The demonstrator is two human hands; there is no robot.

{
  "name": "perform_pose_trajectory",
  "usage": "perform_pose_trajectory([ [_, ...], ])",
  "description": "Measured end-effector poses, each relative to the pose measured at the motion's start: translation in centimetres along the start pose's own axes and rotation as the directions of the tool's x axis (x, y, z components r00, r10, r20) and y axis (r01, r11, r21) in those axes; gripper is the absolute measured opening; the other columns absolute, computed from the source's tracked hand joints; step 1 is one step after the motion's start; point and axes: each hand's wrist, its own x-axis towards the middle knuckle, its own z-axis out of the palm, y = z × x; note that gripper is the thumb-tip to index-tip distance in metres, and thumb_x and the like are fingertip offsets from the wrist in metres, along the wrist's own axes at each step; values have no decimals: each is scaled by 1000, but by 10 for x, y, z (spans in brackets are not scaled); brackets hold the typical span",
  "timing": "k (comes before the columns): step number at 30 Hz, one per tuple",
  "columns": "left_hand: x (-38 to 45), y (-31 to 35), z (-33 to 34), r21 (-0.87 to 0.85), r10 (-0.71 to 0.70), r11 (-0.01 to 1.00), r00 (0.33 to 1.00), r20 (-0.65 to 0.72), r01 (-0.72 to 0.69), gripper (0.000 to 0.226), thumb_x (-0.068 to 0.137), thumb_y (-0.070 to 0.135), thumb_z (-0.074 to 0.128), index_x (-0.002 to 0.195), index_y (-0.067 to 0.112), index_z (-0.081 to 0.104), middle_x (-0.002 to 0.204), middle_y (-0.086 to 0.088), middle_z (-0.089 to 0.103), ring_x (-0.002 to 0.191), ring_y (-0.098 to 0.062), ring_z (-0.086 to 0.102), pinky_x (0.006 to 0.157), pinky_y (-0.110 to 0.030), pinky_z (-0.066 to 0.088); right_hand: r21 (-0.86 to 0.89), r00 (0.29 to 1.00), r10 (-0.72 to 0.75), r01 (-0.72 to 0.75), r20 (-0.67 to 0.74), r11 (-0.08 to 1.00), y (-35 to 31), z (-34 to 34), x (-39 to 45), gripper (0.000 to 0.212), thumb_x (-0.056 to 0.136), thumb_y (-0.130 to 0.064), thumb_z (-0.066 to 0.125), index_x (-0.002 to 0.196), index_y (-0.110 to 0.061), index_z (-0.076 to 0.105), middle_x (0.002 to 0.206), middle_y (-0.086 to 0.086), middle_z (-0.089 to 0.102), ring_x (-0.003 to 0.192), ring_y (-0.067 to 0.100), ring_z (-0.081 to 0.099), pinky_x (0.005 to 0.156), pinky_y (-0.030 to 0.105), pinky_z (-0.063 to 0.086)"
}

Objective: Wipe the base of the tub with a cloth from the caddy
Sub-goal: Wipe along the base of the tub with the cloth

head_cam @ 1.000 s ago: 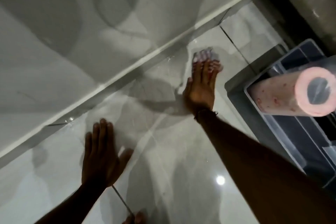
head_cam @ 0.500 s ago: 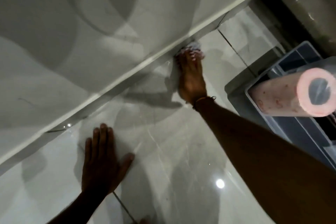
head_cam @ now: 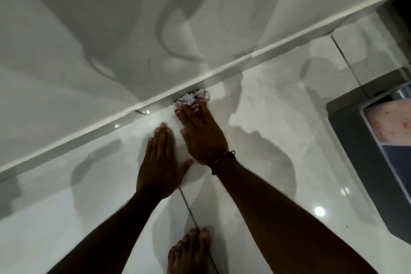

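Our right hand [head_cam: 203, 138] presses the cloth [head_cam: 192, 99] under its fingertips at the tub [head_cam: 133, 40] base seam; our left hand [head_cam: 159, 167] lies flat, empty. On this glossy floor [head_cam: 278, 118] the bracing palm may slip, or the cloth may snag in the gap.

Cloth [head_cam: 193, 99]: white with thin reddish stripes, crumpled into a small wad. It lies on the glossy floor, jammed into the dark seam where my tub's base meets the tile, under my fingertips. Tub [head_cam: 124, 35]: white, smooth, glossy side panel filling the far and left part of view, its bottom edge running as a pale strip diagonally from near left to far right. Caddy [head_cam: 364, 162]: grey plastic, far right, partly cut off.
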Motion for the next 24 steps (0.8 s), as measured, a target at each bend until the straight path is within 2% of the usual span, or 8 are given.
perform_pose_trajectory([
  [3, 0, -5, -1, -25, 17, 1000, 1000, -1, -17, 103, 99, 71, 42, 165, -3, 14, 175, -23, 5, 164, -35, 5, 132, -48, 13, 8, 997, 76, -75, -24, 997, -9, 1, 0, 59, 108, -39, 40, 163, -18, 37, 173, 3, 33, 163, 43, 17, 131, 55, 30],
  [7, 4, -4, 1, -46, 3, 999, 1000, -25, -4, 101, 100, 69, 43, 165, -3, 14, 175, -23, 6, 164, -35, 4, 133, -49, 14, -69, 993, -116, 117, 20, 991, -13, 6, 1, 56, 108, -32, 43, 162, -16, 40, 170, 4, 39, 161, 45, 22, 130, 55, 32],
  [10, 15, -1, 2, -60, -32, 998, 997, -63, 28, 104, 98, 69, 45, 165, -5, 13, 174, -24, 7, 163, -37, 7, 133, -48, 10, -128, 983, -166, 156, -74, 979, 8, 3, 1, 51, 107, -20, 46, 157, -12, 47, 164, 9, 49, 156, 46, 34, 129, 55, 34],
  [14, 31, -1, 2, -53, -67, 997, 995, -78, 63, 106, 97, 71, 42, 165, -3, 10, 176, -23, 4, 164, -37, 6, 133, -46, 7, -93, 968, 13, -37, -251, 995, 75, -20, 4, 49, 103, -4, 56, 152, 0, 51, 161, 27, 45, 153, 57, 32, 128, 67, 26],
  [17, 37, 1, 4, -35, -72, 997, 992, -108, 69, 105, 98, 71, 41, 165, -3, 10, 176, -23, 4, 164, -36, 6, 133, -48, 10, -158, 956, 141, -186, -258, 970, 142, -57, 13, 54, 100, 3, 51, 153, 7, 45, 162, 34, 41, 152, 60, 30, 126, 73, 22],
  [21, 38, 1, 10, -23, -80, 997, 986, -149, 78, 105, 97, 73, 38, 164, -4, 13, 175, -24, 6, 164, -36, 7, 133, -45, 6, -203, 903, 368, -412, -223, 888, 222, -107, 31, 55, 108, -13, 31, 160, 7, 30, 170, 30, 27, 160, 49, 19, 133, 64, 10],
  [24, 39, -2, 10, -22, -80, 997, 985, -154, 77, 106, 96, 74, 37, 164, -3, 14, 175, -24, 6, 164, -36, 6, 133, -44, 5, -201, 837, 474, -531, -272, 823, 265, -134, 46, 58, 108, -15, 31, 160, 10, 24, 169, 35, 19, 159, 52, 17, 134, 64, 6],
])
